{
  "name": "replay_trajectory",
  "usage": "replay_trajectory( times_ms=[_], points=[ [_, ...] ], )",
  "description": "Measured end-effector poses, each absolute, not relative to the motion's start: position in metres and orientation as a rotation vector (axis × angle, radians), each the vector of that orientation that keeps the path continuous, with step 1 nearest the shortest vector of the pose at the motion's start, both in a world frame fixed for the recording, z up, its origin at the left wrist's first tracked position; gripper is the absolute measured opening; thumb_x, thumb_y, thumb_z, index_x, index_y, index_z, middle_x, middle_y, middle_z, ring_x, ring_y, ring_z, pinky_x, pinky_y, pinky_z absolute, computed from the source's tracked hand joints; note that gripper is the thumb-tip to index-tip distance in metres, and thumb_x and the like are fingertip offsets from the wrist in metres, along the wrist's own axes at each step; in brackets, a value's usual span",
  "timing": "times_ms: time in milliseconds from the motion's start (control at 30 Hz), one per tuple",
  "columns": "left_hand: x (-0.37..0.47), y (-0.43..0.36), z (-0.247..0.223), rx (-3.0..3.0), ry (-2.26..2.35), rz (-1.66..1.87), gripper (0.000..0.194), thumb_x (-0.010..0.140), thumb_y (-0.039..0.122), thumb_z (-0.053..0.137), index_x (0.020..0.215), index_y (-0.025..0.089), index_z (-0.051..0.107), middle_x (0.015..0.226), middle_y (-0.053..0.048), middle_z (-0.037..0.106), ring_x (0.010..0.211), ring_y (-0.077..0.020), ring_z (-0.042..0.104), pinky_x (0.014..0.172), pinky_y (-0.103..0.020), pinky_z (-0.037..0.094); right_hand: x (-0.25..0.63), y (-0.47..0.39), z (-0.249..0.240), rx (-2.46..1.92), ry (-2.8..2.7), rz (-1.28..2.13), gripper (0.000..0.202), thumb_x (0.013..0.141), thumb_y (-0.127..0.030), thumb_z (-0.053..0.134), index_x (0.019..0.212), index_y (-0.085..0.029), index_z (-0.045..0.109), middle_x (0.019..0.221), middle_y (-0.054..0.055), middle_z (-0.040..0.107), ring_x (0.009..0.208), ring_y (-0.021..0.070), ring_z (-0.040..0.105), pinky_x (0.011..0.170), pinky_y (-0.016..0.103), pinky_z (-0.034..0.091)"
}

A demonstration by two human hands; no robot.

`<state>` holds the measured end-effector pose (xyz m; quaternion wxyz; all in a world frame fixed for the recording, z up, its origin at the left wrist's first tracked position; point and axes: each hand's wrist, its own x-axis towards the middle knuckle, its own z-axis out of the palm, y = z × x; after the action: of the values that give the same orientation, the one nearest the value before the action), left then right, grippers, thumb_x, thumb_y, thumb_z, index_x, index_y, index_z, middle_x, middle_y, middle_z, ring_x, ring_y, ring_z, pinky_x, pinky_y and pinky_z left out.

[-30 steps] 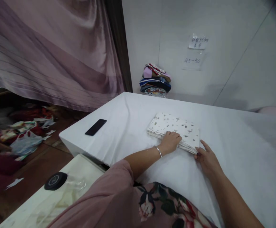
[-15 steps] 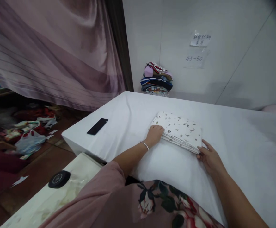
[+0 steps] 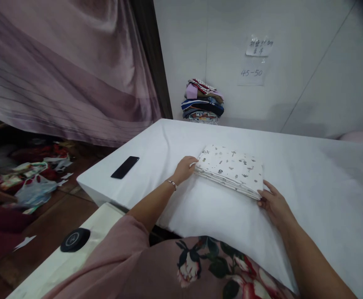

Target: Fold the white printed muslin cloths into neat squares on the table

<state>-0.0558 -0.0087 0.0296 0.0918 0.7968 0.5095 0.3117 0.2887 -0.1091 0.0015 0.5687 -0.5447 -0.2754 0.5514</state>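
Note:
A folded white cloth (image 3: 231,168) with a small scattered print lies on the white-covered table (image 3: 318,199), its layered folds facing me. At its left end is my left hand (image 3: 186,167), thumb and fingers closed on the edge of the cloth; a bracelet circles that wrist. My right hand (image 3: 273,203) pinches the near right corner between thumb and fingers, with the other fingers partly curled. The cloth rests flat on the table between both hands.
A black phone (image 3: 125,167) lies at the table's left. Beyond the far edge stands a stack of folded fabrics (image 3: 202,101) against the wall. A lower white surface (image 3: 106,216) at left carries a round black object (image 3: 75,240). A pink curtain (image 3: 106,74) hangs at the left.
My left hand has slid from the cloth's near front edge leftward to its left end. My right hand stays at the right corner. The view has shifted slightly.

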Motion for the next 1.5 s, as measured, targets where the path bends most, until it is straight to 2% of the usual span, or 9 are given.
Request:
replay_trajectory(
  times_ms=[167,300,533,700,867,1100,1267,1400,1500],
  points=[
    [-0.058,0.003,0.040,2.638,1.387,0.580,0.021,0.084,0.018,0.052,0.098,0.022,0.067,0.109,-0.006,0.064,0.108,-0.0197,0.052,0.094,-0.038,0.042,0.288,-0.110,0.002,-1.293,-0.652,1.290,0.070,0.059,-0.020,0.078,0.125,-0.024,0.052,0.071,-0.002,0.058,0.053,0.0111,0.050,0.038,0.020,0.042],
    [-0.055,0.007,0.047,2.774,1.286,0.376,0.019,0.083,0.016,0.053,0.091,0.023,0.069,0.107,-0.005,0.063,0.107,-0.0200,0.053,0.091,-0.036,0.042,0.288,-0.111,0.003,-1.299,-0.675,1.281,0.070,0.060,-0.021,0.078,0.125,-0.023,0.051,0.071,-0.002,0.058,0.052,0.0111,0.050,0.038,0.021,0.043],
    [-0.050,0.009,0.059,2.983,1.213,0.129,0.021,0.084,0.011,0.047,0.085,0.019,0.066,0.103,-0.008,0.062,0.103,-0.0218,0.053,0.081,-0.032,0.042,0.290,-0.111,0.001,-1.303,-0.707,1.280,0.072,0.060,-0.022,0.079,0.126,-0.023,0.051,0.071,-0.003,0.057,0.052,0.0106,0.050,0.038,0.020,0.044],
    [-0.057,-0.002,0.059,2.963,1.309,0.252,0.027,0.087,0.010,0.041,0.094,0.020,0.065,0.107,-0.008,0.061,0.105,-0.0201,0.050,0.084,-0.032,0.041,0.289,-0.113,0.003,-1.309,-0.702,1.278,0.069,0.060,-0.021,0.078,0.124,-0.023,0.052,0.073,-0.002,0.057,0.053,0.0103,0.051,0.038,0.019,0.045],
    [-0.064,-0.012,0.038,2.921,1.317,0.300,0.026,0.088,0.012,0.043,0.099,0.021,0.065,0.106,-0.007,0.062,0.103,-0.0185,0.051,0.083,-0.031,0.043,0.289,-0.112,0.003,-1.308,-0.702,1.279,0.071,0.061,-0.021,0.078,0.126,-0.024,0.050,0.072,-0.003,0.056,0.053,0.0099,0.050,0.038,0.019,0.044],
    [-0.069,-0.012,0.028,2.985,1.383,0.607,0.026,0.088,0.013,0.044,0.102,0.021,0.064,0.106,-0.006,0.064,0.099,-0.0184,0.054,0.079,-0.030,0.045,0.291,-0.111,0.000,-1.322,-0.707,1.278,0.071,0.062,-0.019,0.077,0.128,-0.025,0.049,0.071,-0.003,0.057,0.049,0.0095,0.049,0.038,0.020,0.045],
    [-0.071,-0.017,0.020,2.976,1.373,0.499,0.025,0.089,0.016,0.043,0.102,0.022,0.064,0.110,-0.005,0.062,0.097,-0.0174,0.055,0.076,-0.028,0.046,0.290,-0.110,0.001,-1.322,-0.704,1.276,0.069,0.062,-0.020,0.077,0.126,-0.026,0.050,0.072,-0.003,0.057,0.052,0.0102,0.051,0.038,0.019,0.045],
    [-0.074,-0.021,0.015,2.930,1.316,0.474,0.033,0.084,0.011,0.044,0.112,0.022,0.058,0.118,-0.006,0.057,0.100,-0.0167,0.055,0.078,-0.027,0.046,0.290,-0.110,0.000,-1.295,-0.707,1.277,0.068,0.062,-0.020,0.078,0.124,-0.025,0.051,0.073,-0.003,0.059,0.054,0.0105,0.052,0.038,0.019,0.046],
    [-0.075,-0.022,0.015,2.918,1.275,0.481,0.036,0.082,0.014,0.048,0.117,0.021,0.054,0.122,-0.008,0.054,0.102,-0.0176,0.055,0.082,-0.029,0.046,0.291,-0.111,0.000,-1.282,-0.682,1.284,0.067,0.060,-0.020,0.078,0.123,-0.025,0.053,0.072,-0.003,0.059,0.055,0.0110,0.053,0.039,0.019,0.046]
  ],
)
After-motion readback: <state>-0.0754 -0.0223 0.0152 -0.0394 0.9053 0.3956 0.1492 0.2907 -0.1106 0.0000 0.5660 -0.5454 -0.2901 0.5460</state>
